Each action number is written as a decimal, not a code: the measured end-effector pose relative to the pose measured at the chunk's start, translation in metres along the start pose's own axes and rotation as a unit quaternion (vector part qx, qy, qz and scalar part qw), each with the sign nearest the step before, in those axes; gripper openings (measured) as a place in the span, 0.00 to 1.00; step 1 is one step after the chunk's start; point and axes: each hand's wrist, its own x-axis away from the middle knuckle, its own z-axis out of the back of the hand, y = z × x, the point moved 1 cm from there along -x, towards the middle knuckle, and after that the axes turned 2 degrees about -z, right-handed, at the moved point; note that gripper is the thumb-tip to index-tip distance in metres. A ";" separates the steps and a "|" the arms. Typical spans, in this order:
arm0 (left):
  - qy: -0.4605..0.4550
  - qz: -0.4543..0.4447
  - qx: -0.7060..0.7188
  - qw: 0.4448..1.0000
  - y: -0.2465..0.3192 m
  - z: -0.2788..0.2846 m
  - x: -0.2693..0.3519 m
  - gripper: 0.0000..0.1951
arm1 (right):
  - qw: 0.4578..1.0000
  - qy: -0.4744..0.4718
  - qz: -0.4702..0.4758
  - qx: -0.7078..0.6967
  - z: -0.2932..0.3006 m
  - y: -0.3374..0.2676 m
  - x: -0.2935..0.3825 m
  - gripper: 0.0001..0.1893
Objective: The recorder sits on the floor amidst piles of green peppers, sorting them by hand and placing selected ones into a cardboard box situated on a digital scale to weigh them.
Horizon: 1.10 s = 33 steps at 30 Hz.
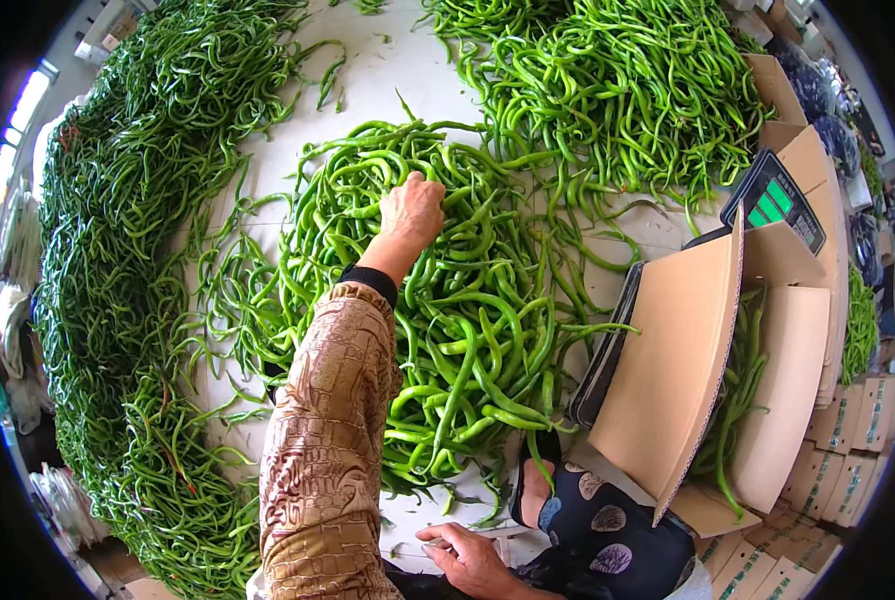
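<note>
Long green chili peppers (485, 300) lie in a loose heap in the middle of the pale floor. My left hand (415, 206), in a brown patterned sleeve, reaches into the upper part of this heap, its back up and its fingers curled down. The fingertips are hidden, so whether they grip a pepper does not show. Near the bottom edge, in front of my body, my right hand (466, 559) is held below the heap, its thumb and forefinger slightly apart and no pepper visible in it. To the right, an open cardboard box (665, 352) holds some green peppers, tilted in view.
A long bank of darker, thinner peppers (117, 247) runs down the left. Another large pepper pile (627, 90) lies at upper right. A scale display (777, 202) stands behind the box. Stacked cartons (841, 480) are at lower right, beyond my patterned trouser leg (605, 525).
</note>
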 end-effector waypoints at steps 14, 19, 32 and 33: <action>0.081 0.006 0.514 0.854 -0.040 0.068 0.028 0.12 | 1.000 -0.011 0.000 -0.002 0.003 0.002 0.001 0.12; -0.046 0.078 0.246 0.965 -0.059 0.031 0.039 0.11 | 1.000 0.005 -0.001 0.003 0.000 0.006 0.000 0.12; -0.090 -0.213 0.152 0.961 0.044 0.000 0.163 0.23 | 0.999 0.008 0.045 0.015 0.007 -0.005 0.000 0.12; -0.088 -0.216 0.166 0.958 0.041 0.014 0.162 0.22 | 0.999 0.001 0.041 0.018 0.007 -0.007 0.000 0.12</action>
